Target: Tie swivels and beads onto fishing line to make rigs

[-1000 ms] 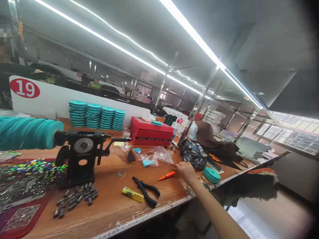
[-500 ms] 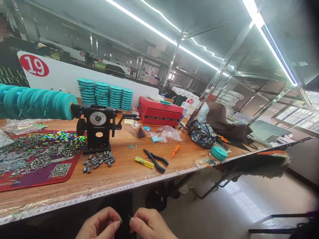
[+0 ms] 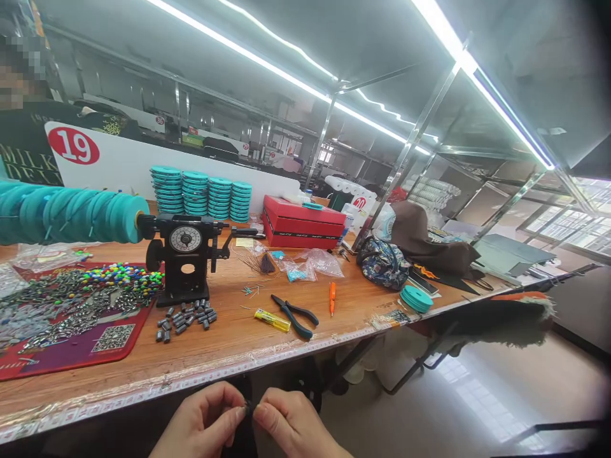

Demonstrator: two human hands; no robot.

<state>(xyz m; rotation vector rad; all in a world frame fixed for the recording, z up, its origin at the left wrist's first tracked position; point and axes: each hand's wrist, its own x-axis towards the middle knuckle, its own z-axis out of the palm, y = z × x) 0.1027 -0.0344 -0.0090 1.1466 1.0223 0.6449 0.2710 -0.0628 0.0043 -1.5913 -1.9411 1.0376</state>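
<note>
Below the table's front edge, my left hand is closed, thumb and forefinger pinched together. A tiny dark bit shows at its fingertips, too small to name. My right hand faces it a short gap away, also pinched closed; what it holds, if anything, is hidden. On the table beyond lie black-handled pliers, a yellow tube-like item and an orange pen-like tool. Several dark metal cylinders are scattered before a black hand-cranked winder, which carries a row of teal foam spools.
A red mat bears piles of swivels and coloured beads. Behind stand stacked teal spools and a red box. A patterned bag and more teal discs lie right. Another person is at far left.
Both hands have risen slightly and come closer together at the fingertips. The view has shifted a little; the table objects appear otherwise unmoved.
</note>
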